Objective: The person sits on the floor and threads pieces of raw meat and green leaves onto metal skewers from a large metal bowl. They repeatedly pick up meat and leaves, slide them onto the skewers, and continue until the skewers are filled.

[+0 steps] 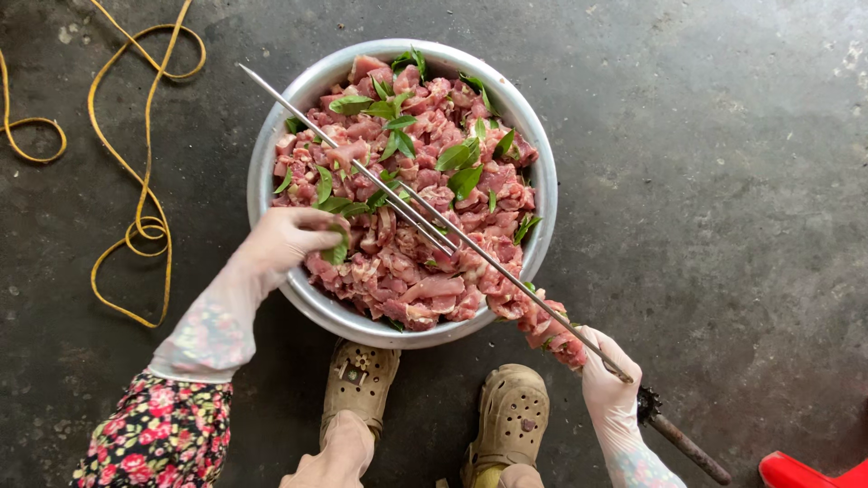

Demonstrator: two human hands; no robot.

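Left hand [287, 240] in a thin glove, reaching over the rim of the metal bowl [271, 145], fingers pinched on a green leaf [337, 254] and a meat piece. Right hand [610, 378], gloved too, closed around the long metal skewer [398, 195] near its dark handle [683, 437]. Skewer lying slanted across the bowl, with several meat chunks [546, 327] already threaded just beside the right hand. Bowl full of raw meat [425, 235] with leaves, standing on the concrete floor [723, 181]. Beige clogs [362, 380] below the bowl, yellow cord [145, 163] at far left.
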